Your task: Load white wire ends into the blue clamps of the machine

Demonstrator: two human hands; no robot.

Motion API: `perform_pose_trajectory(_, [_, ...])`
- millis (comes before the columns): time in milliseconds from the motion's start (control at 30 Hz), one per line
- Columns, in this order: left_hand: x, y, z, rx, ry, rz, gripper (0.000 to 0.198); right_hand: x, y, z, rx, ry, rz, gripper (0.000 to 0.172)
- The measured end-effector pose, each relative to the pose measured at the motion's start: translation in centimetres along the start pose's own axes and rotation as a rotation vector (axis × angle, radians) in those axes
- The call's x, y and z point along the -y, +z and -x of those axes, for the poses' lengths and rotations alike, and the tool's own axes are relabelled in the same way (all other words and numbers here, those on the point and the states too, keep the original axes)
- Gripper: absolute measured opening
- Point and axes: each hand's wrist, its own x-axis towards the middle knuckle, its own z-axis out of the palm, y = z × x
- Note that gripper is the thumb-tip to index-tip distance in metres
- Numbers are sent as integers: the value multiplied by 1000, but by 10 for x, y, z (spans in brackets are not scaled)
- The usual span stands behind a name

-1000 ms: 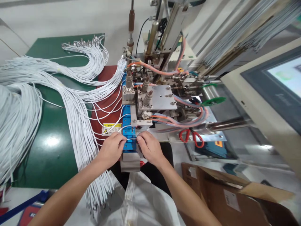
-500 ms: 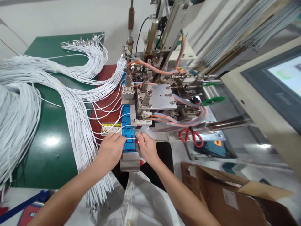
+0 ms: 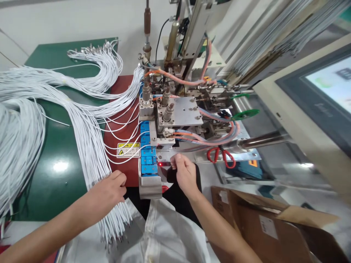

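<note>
My left hand (image 3: 107, 191) rests with curled fingers on the bundle of white wires (image 3: 90, 146) at the near edge of the red mat (image 3: 122, 126); I cannot make out a wire between the fingers. My right hand (image 3: 184, 171) hovers just right of the blue fixture track (image 3: 148, 157), thumb and forefinger pinched together near a small red light (image 3: 160, 164). Several white wires lie across the blue track and lead under the machine head (image 3: 175, 113).
Red-handled scissors (image 3: 221, 156) lie on the machine's metal plate. A screen panel (image 3: 315, 98) stands at the right, an open cardboard box (image 3: 271, 223) at lower right. More white wire bundles (image 3: 19, 135) cover the green table (image 3: 60, 175). White cloth (image 3: 161, 237) lies in my lap.
My left hand has pulled back from the blue track to the wire bundle at the mat's near edge. My right hand has shifted slightly right, away from the track.
</note>
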Motion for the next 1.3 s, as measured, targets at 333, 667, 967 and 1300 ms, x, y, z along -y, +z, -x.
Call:
perform_pose_trajectory(333, [-10, 0, -32, -321, -207, 276, 20, 10, -2, 23, 117, -38, -177, 39])
perform_pose_trajectory(667, [-42, 20, -67, -586, -171, 399, 30, 35, -2, 25, 153, -116, -72, 11])
perform_pose_trajectory(967, [-44, 18, -71, -626, -226, 666, 31, 34, 4, 27, 253, -333, -19, 17])
perform_pose_trajectory(1300, [-42, 20, -70, -647, -393, 862, 15, 40, 3, 20, 103, -409, 61, 15])
